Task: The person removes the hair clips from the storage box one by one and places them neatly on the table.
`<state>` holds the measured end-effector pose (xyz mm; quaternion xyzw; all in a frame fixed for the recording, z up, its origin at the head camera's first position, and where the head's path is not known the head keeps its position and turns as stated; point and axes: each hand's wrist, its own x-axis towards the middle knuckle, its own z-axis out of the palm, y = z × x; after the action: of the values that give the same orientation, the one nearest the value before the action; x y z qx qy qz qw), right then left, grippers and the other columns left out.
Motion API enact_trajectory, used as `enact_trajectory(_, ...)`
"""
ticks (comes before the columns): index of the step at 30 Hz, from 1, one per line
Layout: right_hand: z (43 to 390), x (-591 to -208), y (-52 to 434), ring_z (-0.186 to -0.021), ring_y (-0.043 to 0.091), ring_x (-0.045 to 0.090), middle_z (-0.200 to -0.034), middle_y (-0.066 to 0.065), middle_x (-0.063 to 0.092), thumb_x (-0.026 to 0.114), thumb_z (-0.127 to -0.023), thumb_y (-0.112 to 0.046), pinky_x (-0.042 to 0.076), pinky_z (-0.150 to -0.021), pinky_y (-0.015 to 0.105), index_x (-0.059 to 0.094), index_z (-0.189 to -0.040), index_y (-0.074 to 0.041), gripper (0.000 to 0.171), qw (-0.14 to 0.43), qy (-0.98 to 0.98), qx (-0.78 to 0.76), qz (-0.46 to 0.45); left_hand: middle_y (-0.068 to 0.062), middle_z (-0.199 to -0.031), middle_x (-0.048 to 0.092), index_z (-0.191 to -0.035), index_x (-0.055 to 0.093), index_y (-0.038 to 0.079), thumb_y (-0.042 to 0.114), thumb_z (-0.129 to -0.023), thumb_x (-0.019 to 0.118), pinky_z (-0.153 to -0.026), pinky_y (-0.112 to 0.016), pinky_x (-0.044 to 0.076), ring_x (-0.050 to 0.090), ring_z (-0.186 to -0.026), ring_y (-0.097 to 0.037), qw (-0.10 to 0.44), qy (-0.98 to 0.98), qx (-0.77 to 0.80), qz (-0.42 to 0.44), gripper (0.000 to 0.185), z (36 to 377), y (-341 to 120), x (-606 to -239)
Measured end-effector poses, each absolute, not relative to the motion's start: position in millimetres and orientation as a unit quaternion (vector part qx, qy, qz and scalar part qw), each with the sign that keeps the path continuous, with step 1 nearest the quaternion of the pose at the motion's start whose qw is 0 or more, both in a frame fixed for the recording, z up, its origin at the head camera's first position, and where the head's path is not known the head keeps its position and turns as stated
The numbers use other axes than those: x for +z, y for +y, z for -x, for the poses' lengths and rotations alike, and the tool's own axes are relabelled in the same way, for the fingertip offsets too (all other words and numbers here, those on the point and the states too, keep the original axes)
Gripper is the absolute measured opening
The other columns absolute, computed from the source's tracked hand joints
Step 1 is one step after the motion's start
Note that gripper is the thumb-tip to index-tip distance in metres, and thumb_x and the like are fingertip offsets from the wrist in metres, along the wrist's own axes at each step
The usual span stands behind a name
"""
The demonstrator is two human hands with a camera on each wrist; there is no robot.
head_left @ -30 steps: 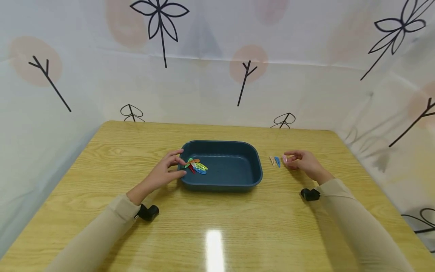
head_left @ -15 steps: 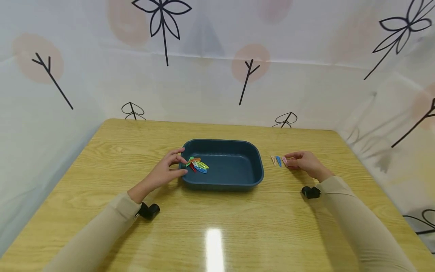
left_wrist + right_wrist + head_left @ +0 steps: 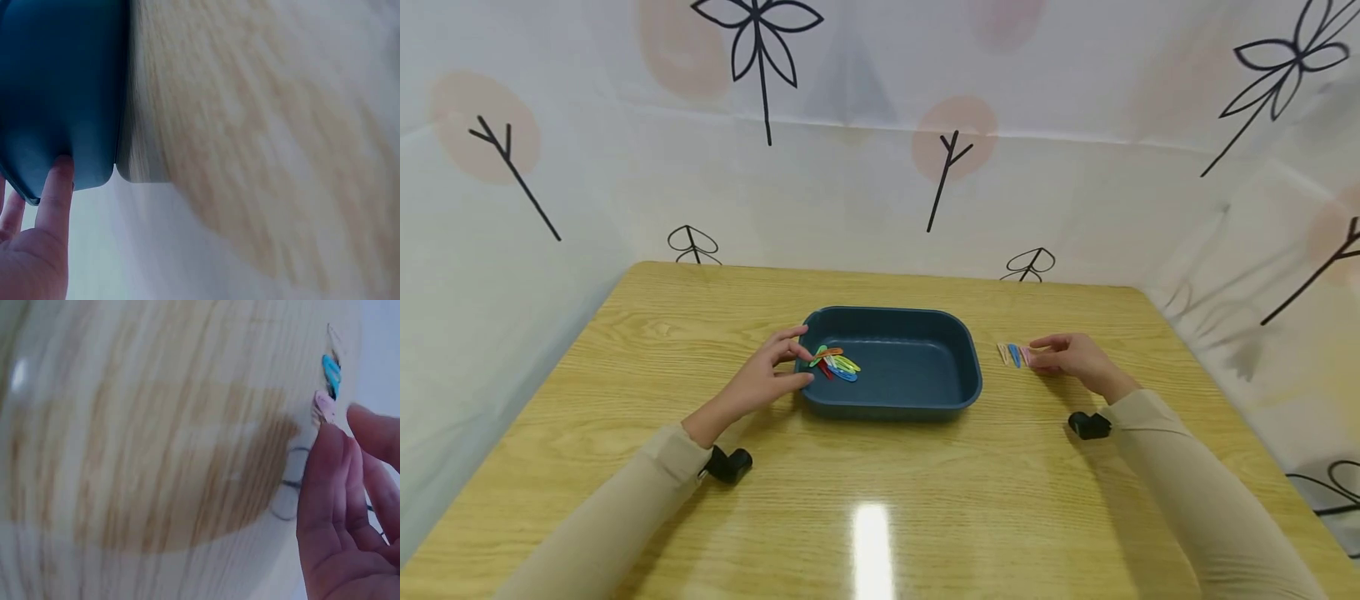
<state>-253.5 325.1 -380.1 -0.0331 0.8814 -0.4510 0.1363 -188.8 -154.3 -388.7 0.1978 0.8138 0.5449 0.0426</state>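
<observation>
At the left end of the dark blue tray (image 3: 891, 411), my left hand (image 3: 760, 383) spreads its fingers and thumb on the rim. In the left wrist view, one straight finger (image 3: 55, 200) presses against the tray's wall. Several colourful snap hair clips (image 3: 842, 368) lie in a heap inside, beside those fingertips. Right of the tray, a beige clip (image 3: 1003, 354), a blue clip (image 3: 1015, 356) and a pink clip (image 3: 324, 403) lie side by side on the table. My right hand (image 3: 1075, 360) has its fingertips right at the pink clip, with its thumb apart from the fingers.
A wooden table (image 3: 805, 483) carries everything. White cloth (image 3: 850, 200) with line-drawn plants hangs behind it and along both sides. Black wrist cameras (image 3: 728, 465) sit under each sleeve cuff.
The pink clip, raised in my right fingertips a second ago, has come down into the row beside the blue clip. My left hand and the tray have stayed in place.
</observation>
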Motion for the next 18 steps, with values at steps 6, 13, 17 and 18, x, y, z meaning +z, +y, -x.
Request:
enact_trajectory(6, 250, -372, 324, -0.077, 0.012, 0.061, -0.093, 0.011, 0.057, 0.062, -0.089, -0.006, 0.054, -0.075, 0.032, 0.043, -0.128, 0.015, 0.048, 0.108, 0.869, -0.481, 0.047, -0.01, -0.148, 0.025, -0.103, 0.056, -0.006, 0.007, -0.087, 0.065, -0.096, -0.047, 0.042, 0.037, -0.125, -0.039, 0.041, 0.815, 0.544, -0.197, 0.022, 189, -155, -389)
enact_trajectory(13, 248, -359, 319, -0.082, 0.022, 0.064, -0.094, 0.016, 0.058, 0.059, -0.091, -0.009, 0.052, -0.081, 0.042, 0.045, -0.128, 0.013, 0.045, 0.081, 0.874, -0.475, 0.067, -0.01, -0.148, 0.025, -0.103, 0.056, -0.005, 0.008, -0.087, 0.066, -0.096, -0.046, 0.042, 0.038, -0.125, -0.039, 0.042, 0.813, 0.547, -0.198, 0.023, 190, -155, -390)
enact_trajectory(17, 246, -350, 315, -0.087, 0.027, 0.063, -0.098, 0.019, 0.057, 0.06, -0.092, -0.012, 0.05, -0.084, 0.046, 0.046, -0.128, 0.011, 0.045, 0.075, 0.877, -0.468, 0.08, -0.01, -0.148, 0.025, -0.103, 0.056, -0.005, 0.008, -0.087, 0.066, -0.096, -0.047, 0.041, 0.037, -0.125, -0.039, 0.042, 0.814, 0.545, -0.198, 0.023, 189, -154, -389)
enact_trajectory(18, 245, -348, 314, -0.088, 0.028, 0.063, -0.099, 0.02, 0.056, 0.06, -0.092, -0.012, 0.05, -0.084, 0.046, 0.046, -0.127, 0.01, 0.044, 0.073, 0.877, -0.467, 0.082, -0.011, -0.148, 0.025, -0.103, 0.056, -0.005, 0.009, -0.087, 0.066, -0.096, -0.047, 0.041, 0.037, -0.125, -0.04, 0.042, 0.814, 0.545, -0.198, 0.023, 189, -154, -389)
